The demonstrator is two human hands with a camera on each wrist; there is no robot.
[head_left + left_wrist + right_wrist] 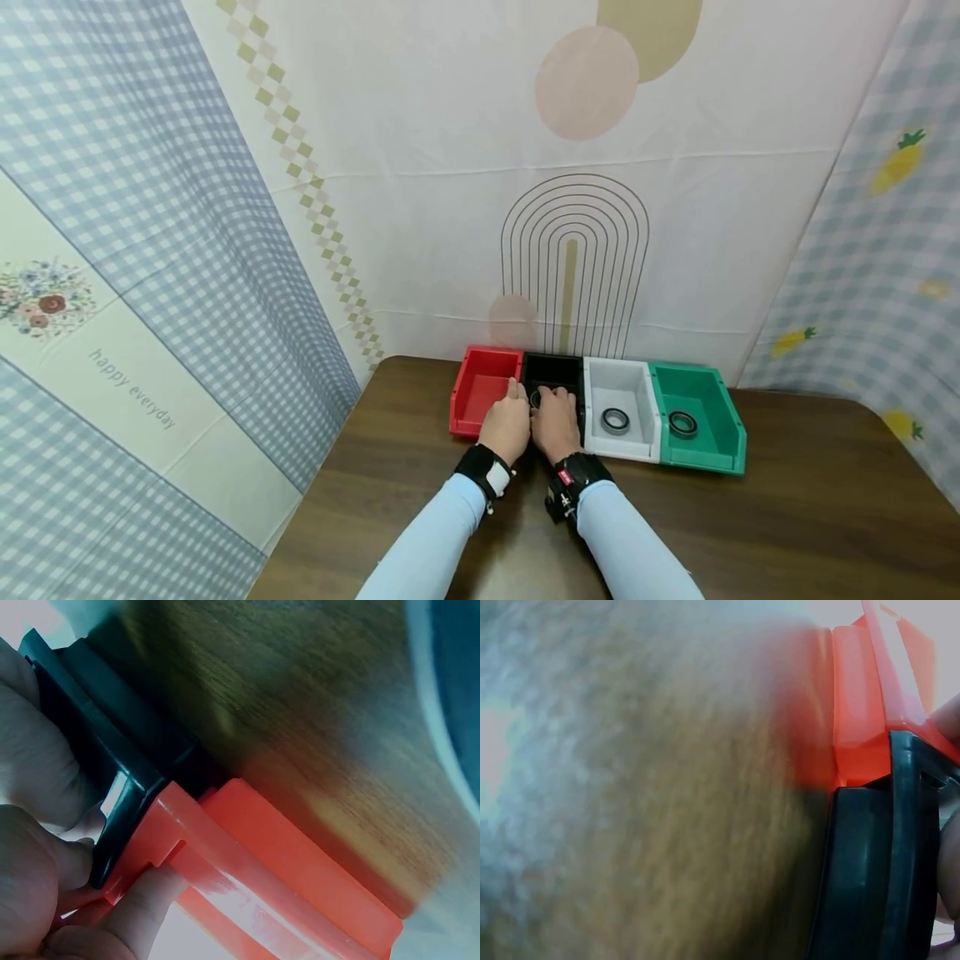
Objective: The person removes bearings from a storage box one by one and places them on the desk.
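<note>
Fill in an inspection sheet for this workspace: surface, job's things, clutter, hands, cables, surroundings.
Surface: brown wood-grain table.
Job's things: red box, black box, white box and green box, side by side; one ring in the white box, another ring in the green; a third, partly hidden, in the black.
Clutter: nothing seen.
Hands: left hand at the red and black boxes' adjoining walls; right hand reaches into the black box, its fingertips hidden; dark strap on each wrist.
Cables: none can be told for sure.
Surroundings: patterned pale cloth behind, checked cloths at left and right.
</note>
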